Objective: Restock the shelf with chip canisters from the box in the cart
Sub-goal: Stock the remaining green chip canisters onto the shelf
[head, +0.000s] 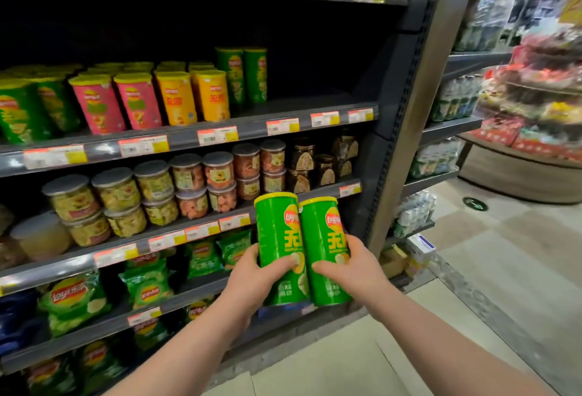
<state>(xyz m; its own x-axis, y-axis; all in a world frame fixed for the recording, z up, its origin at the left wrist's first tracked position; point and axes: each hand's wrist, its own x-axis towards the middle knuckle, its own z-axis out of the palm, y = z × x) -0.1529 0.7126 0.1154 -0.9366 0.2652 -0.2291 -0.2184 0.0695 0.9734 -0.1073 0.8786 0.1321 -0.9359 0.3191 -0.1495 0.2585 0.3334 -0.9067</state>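
Glossy green wrap gleaming on the left canister (277, 225) and right canister (318, 238), yellow plastic lids up top; the shelf (315, 105) is matt dark grey painted metal, paper price labels (217, 135) on its edge, clear plastic jars (116, 189) with matt grey lids, shiny chip bags (72, 301), smooth floor tiles (519, 269)

single head-worn wide-angle view, looking forward and down, angled left onto the shelving (183, 140) at close range; left hand (255, 279), right hand (356, 271) low centre; aisle floor (504, 269) at right; straight lines bowed near edges
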